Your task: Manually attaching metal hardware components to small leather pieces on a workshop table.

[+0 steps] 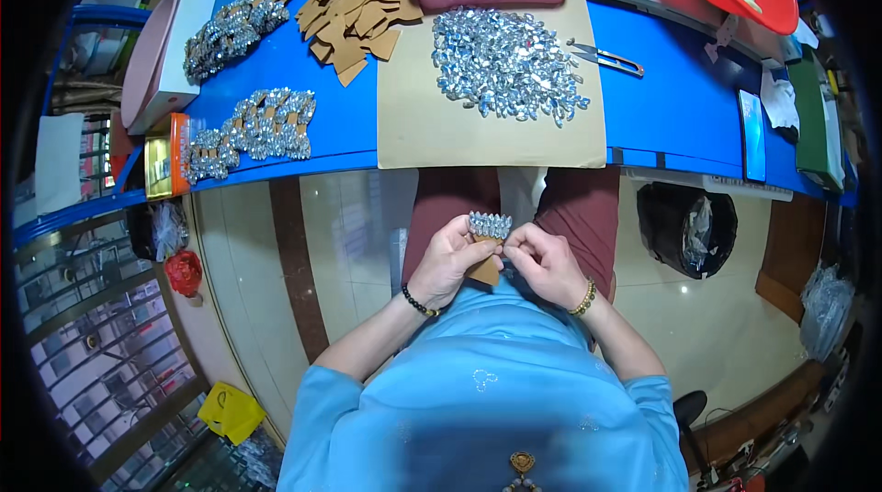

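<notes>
Head view shows left hand (447,262) and right hand (544,262) pinching 1 stiff, light card (484,269) edged with slippery silver beads (490,224), best gripped by its bare sides.

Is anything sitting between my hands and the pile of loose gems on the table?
Nothing visible. Both hands, left hand and right hand, hold a gem card over the lap; only open space lies up to the gem pile.
</notes>
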Demonstrator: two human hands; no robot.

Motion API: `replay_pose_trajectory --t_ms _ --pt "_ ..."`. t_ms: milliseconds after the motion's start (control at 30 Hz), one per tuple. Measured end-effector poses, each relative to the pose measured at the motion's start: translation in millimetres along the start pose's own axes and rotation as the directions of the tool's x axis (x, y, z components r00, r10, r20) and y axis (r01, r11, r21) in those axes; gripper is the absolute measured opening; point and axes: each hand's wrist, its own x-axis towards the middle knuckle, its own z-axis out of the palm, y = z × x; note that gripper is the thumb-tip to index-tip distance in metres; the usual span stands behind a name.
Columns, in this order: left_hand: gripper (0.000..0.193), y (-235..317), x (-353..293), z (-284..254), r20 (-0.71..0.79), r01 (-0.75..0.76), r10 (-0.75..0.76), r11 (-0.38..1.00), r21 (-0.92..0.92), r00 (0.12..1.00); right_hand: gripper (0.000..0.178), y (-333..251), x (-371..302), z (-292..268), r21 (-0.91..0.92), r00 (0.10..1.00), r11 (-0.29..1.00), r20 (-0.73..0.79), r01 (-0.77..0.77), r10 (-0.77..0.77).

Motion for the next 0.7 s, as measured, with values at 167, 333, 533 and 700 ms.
replay_pose_trajectory --t_ms 167,333,533,700 --pt "0.031 -3.5 5.6 -0.9 0.042 -0.013 0.014 1.0 -0.023 0.999 0.007 2.6 -3.0 0.9 0.039 1.0 0.999 -0.013 0.01 -0.01" --pt "0.029 -0.3 5.9 1.4 0.058 0.027 -0.023 0.996 -0.081 0.998 0.008 5.1 -4.0 -2.0 0.084 0.999 0.995 -0.008 0.052 -0.052" --pt "0.027 1.3 4.0 4.4 0.055 0.083 -0.076 0.987 -0.136 0.996 0.008 5.6 -6.6 -3.1 0.208 0.999 0.978 0.027 0.018 -0.024" --pt "0.022 3.0 4.5 6.2 0.09 0.134 -0.117 0.97 -0.205 0.989 0.008 4.7 -7.4 -5.0 0.269 0.999 0.963 0.044 0.004 -0.016"
